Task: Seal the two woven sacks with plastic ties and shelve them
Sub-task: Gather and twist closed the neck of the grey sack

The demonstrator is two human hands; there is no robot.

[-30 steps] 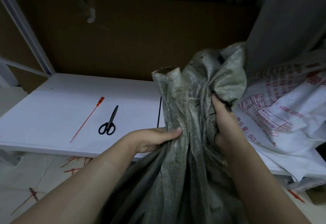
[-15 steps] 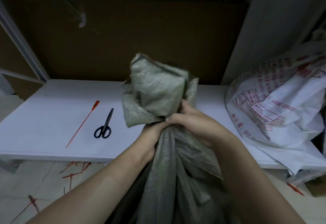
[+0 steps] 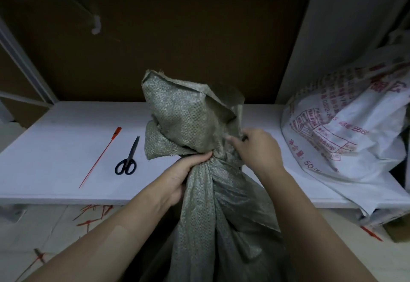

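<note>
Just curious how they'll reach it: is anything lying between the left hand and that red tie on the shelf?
Only the black scissors, lying flat on the white shelf just right of the red tie. The left hand itself grips the grey sack at its neck.

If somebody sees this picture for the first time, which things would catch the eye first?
First the grey-green woven sack in the centre, its neck gathered and gripped by the left hand, while the right hand pinches the fabric beside it. Then the white printed sack on the shelf at the right, and the red plastic tie and scissors at the left.
</note>
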